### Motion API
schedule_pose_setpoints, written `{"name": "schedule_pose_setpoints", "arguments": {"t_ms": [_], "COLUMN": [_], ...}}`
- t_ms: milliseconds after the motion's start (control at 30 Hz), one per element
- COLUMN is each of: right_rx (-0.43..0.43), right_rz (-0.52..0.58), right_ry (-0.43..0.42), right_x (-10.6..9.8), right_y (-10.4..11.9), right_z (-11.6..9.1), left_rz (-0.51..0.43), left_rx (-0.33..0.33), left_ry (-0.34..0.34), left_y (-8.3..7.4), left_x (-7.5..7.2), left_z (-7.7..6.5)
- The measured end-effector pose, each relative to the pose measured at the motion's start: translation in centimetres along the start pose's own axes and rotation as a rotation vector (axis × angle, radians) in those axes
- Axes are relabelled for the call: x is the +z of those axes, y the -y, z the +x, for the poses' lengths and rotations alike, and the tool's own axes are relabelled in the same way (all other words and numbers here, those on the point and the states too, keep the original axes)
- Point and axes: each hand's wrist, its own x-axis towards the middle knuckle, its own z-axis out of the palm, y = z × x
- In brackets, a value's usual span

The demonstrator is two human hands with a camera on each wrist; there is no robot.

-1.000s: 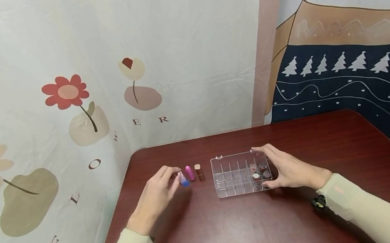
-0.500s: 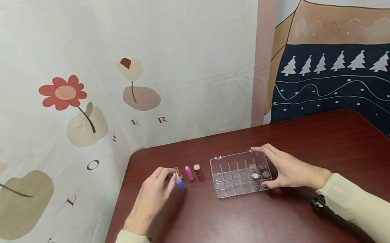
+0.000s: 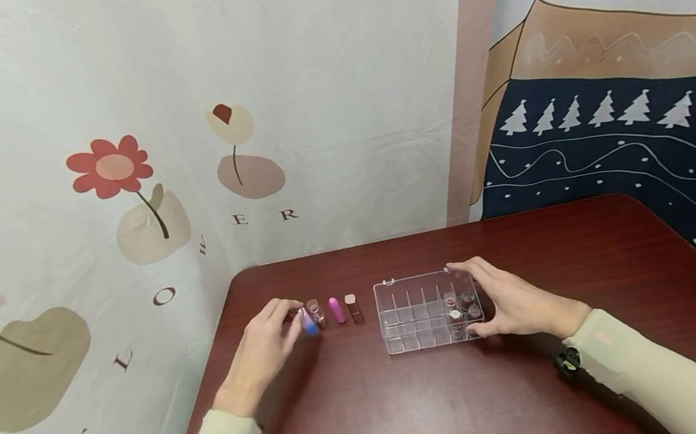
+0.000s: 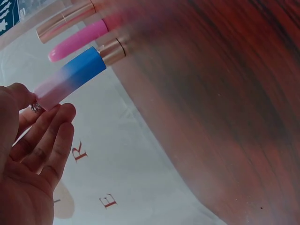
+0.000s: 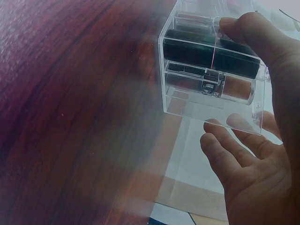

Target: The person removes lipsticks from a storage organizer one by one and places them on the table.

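Note:
My left hand (image 3: 261, 351) pinches the end of a lipstick tube (image 4: 71, 77) that fades from pale pink to blue, its blue end toward the table. Beside it stand a clear-capped lipstick (image 3: 316, 311), a bright pink bullet-shaped tube (image 3: 337, 310) and a gold-brown lipstick (image 3: 352, 307), in a row. My right hand (image 3: 510, 298) grips the right end of a clear divided box (image 3: 407, 341), thumb on the near edge and fingers at the far corner. Several tubes (image 5: 187, 49), some dark, stand in the box's right-hand compartments; the left ones hold nothing visible.
The dark red wooden table (image 3: 412, 406) runs back to a light cloth wall hanging (image 3: 339, 101) with printed flowers. To the right hangs a dark blue cloth (image 3: 609, 146) with white trees.
My left hand has moved left with the lipstick tube, passing the pink tube and uncovering the clear-capped lipstick. The right hand stays on the box.

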Motion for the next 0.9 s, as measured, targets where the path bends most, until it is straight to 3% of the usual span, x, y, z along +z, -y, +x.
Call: {"name": "schedule_pose_setpoints", "arguments": {"t_ms": [367,900], "right_rx": [0.010,-0.010], "right_rz": [0.004,0.001], "right_ry": [0.006,-0.011], "right_x": [0.0,0.1], "right_y": [0.1,0.1], "right_z": [0.0,-0.1], "left_rz": [0.005,0.005], "left_rx": [-0.039,-0.103], "left_ry": [0.007,0.083], "left_y": [1.2,2.5], "left_x": [0.4,1.1], "left_z": [-0.1,-0.4]}}
